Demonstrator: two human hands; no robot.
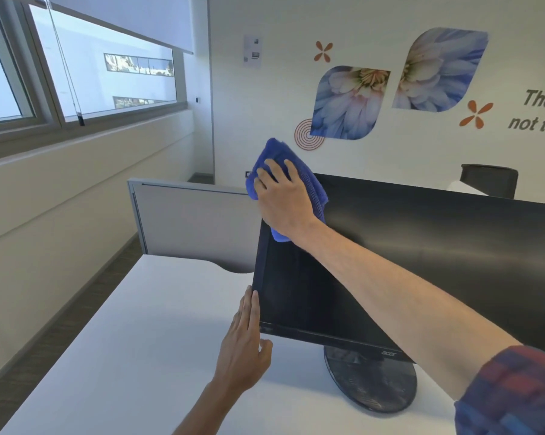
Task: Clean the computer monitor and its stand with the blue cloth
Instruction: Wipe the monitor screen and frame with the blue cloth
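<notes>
The blue cloth (291,183) is bunched over the upper left corner of the Acer monitor (421,262), pressed there under the right hand (280,196), whose fingers lie spread and fairly straight across the fabric; whether the thumb pinches a fold underneath cannot be told. Below that hand the dark screen runs down to its lower bezel, and beneath it the round black stand base (371,378) sits on the white tabletop (139,340). The left hand (244,340), lower and nearer the camera, is flat and open, fingertips touching the monitor's left edge, holding nothing.

The step in hand looks like wiping the top corner and frame, with the left hand steadying the panel. Most of the screen and the stand seem not yet reached. Next, I judge, the cloth should sweep away from the corner across the screen, pressure light, while the left hand braces against tipping.
</notes>
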